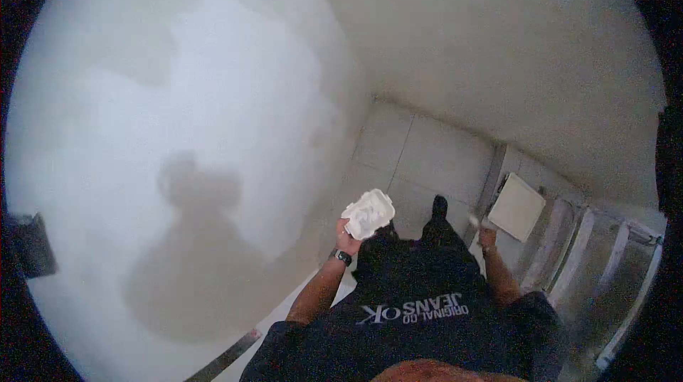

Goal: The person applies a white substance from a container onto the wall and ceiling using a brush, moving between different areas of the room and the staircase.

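A: What is held by the left hand [347,241] in the head view?
B: A shallow white tray [385,205], gripped at its near left corner, with the fingers clamped on the edge. It is held out above the tile floor [441,144], low in front of the body, and its open inside is turned up to the camera. Whitish smears [368,215] are seen across its bottom. A dark wristwatch [343,257] is worn just behind that hand.
A: And the right hand [487,238]?
B: It is lowered on the other side, well apart from the tray. A small pale object [474,220] is seen at its fingers, but it is blurred; whether it is clamped there cannot be told. Just beside that hand, a pale rectangular panel [518,208] is seen tilted, and past it a ladder-like frame [572,250] is placed near the right wall [498,26].
A: What is shown on the left wall [242,62]?
B: A bright white area is bordered by duller, uneven patches, and a large shadow [206,261] is cast across its lower part. A black T-shirt [420,339] printed with pale lettering is worn, and one black shoe [440,208] is planted on the tiles.
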The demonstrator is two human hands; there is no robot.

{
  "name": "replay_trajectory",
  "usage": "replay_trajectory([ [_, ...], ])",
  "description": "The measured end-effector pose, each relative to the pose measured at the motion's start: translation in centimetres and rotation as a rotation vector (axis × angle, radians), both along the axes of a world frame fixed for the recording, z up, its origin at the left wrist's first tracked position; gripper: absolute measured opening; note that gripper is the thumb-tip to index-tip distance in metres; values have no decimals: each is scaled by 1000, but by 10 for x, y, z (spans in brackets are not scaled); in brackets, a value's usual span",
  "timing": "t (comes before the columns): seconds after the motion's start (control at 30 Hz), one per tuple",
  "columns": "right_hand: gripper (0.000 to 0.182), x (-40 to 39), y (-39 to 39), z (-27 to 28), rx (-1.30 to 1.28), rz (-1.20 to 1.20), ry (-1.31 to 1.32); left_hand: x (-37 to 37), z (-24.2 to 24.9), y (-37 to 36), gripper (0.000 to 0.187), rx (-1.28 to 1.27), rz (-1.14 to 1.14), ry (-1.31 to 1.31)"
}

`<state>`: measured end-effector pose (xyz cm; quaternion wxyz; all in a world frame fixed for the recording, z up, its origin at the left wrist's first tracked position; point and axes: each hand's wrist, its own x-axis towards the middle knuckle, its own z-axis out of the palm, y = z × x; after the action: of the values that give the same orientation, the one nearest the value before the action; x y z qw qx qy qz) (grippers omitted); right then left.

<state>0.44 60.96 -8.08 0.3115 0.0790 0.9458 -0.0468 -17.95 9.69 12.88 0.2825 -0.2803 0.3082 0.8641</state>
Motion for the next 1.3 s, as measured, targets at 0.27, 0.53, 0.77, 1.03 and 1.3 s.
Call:
replay_trajectory([
  [0.27, 38, 6, 22, -134, -246, -478, 458, 85, -162, -14, 65, 566, 157, 118],
  [0.53, 41, 44, -29, -167, -503, -1080, 497, 81, -289, -90, 52, 126, 212, 48],
  [0.77, 33, -41, 20, -342, -48, -180, 489, 101, -317, -94, 53, -108, 432, 64],
  [1.03, 32, -111, 8, -383, -69, 81, 560, 127, -345, -90, 56, -202, 664, 86],
  [1.3, 31, -188, 32, -309, -75, 207, 276, 112, -317, -39, 63, -161, 848, 138],
])
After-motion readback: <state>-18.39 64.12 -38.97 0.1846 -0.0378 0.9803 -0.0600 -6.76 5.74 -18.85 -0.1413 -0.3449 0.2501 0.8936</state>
